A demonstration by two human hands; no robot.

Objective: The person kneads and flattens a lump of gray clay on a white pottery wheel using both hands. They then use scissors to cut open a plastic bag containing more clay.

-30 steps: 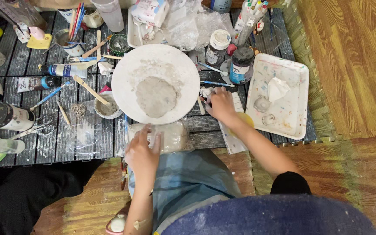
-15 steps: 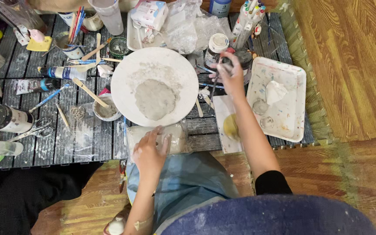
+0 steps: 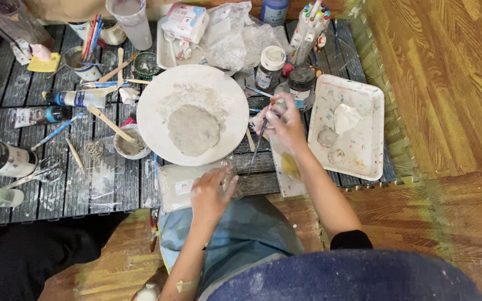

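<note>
Our right hand (image 3: 285, 124) pinches a thin palette knife (image 3: 259, 144) beside the white plate (image 3: 157, 125) of partly spread grey paste (image 3: 193, 129). Our left hand (image 3: 212, 192) lies curled on a clear plastic packet (image 3: 175, 187) below it.

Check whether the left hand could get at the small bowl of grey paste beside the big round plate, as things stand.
Probably yes. The left hand rests on a clear plastic bag at the mat's near edge, and the small bowl sits just up and to its left. Only a wooden stick leans across the bowl; nothing tall stands between.
</note>
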